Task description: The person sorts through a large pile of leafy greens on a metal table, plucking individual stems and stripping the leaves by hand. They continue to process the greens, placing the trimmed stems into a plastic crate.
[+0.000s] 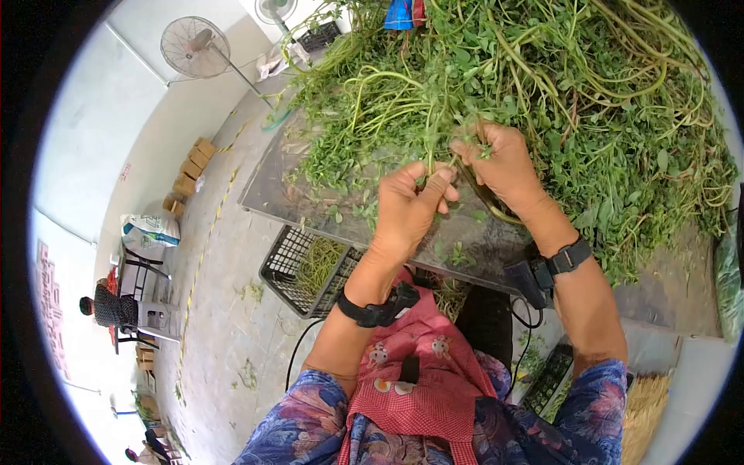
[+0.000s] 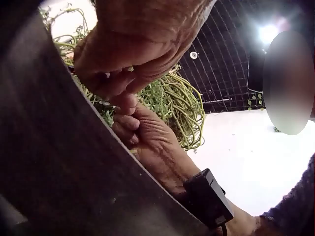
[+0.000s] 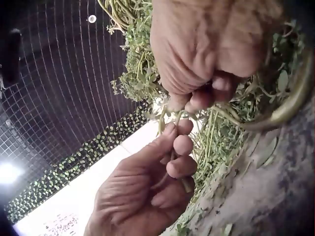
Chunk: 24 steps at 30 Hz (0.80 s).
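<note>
A large heap of leafy green stems [image 1: 620, 147] covers much of the dark table [image 1: 267, 190]. The left hand [image 1: 411, 203] pinches thin stems between thumb and fingers near the table's front edge; in the right wrist view that left hand [image 3: 147, 182] has a stem running through its curled fingers. Close beside it, the right hand [image 1: 504, 167] pinches stems with its fingertips. A thicker brownish stem [image 3: 290, 105] curves out from beneath the right hand [image 3: 211, 49]. In the left wrist view the fingertips of both hands nearly meet.
A black crate [image 1: 283, 267] holding thin stems stands on the floor below the table's front edge. Red and blue material [image 1: 403, 14] lies on the heap. A standing fan [image 1: 195, 48], cardboard boxes [image 1: 184, 184] and a seated person [image 1: 115, 308] are off to the left.
</note>
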Motion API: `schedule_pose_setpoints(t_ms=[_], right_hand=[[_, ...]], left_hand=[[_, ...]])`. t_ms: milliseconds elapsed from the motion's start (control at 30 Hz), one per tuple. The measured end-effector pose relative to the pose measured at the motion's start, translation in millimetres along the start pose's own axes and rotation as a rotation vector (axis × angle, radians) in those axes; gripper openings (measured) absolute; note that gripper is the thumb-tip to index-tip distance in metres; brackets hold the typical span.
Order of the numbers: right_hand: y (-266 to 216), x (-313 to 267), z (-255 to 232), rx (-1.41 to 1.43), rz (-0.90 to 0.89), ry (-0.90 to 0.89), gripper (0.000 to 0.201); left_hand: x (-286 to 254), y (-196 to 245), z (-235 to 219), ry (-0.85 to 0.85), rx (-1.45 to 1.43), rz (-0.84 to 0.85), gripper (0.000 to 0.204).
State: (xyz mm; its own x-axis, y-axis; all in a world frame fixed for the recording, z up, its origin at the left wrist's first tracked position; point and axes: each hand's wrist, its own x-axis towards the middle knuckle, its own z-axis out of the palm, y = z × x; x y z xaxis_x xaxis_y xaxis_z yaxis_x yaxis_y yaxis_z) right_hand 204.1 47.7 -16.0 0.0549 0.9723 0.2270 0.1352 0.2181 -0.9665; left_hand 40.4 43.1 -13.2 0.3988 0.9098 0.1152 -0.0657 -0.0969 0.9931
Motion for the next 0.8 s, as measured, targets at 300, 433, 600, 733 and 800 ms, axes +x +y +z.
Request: schedule_pose_setpoints(t_ms=[300, 433, 600, 733, 800], right_hand=[[-7, 1, -13, 0.492, 0.126, 0.174, 0.014], [-14, -3, -3, 0.556, 0.194, -0.160, 0.016], [-12, -3, -8, 0.658, 0.232, -0.158, 0.026], [-15, -5, -9, 0.780, 0.239, -0.159, 0.029], [-13, -6, -9, 0.776, 0.231, -0.125, 0.029]], left_hand=[[-7, 12, -1, 0.047, -0.092, -0.060, 0.017], [-7, 16, -5, 0.064, -0.154, -0.095, 0.017], [-7, 11, -5, 0.011, -0.094, -0.086, 0.017], [-8, 6, -5, -0.041, -0.055, -0.060, 0.017], [-10, 8, -4, -0.041, -0.055, -0.068, 0.017]])
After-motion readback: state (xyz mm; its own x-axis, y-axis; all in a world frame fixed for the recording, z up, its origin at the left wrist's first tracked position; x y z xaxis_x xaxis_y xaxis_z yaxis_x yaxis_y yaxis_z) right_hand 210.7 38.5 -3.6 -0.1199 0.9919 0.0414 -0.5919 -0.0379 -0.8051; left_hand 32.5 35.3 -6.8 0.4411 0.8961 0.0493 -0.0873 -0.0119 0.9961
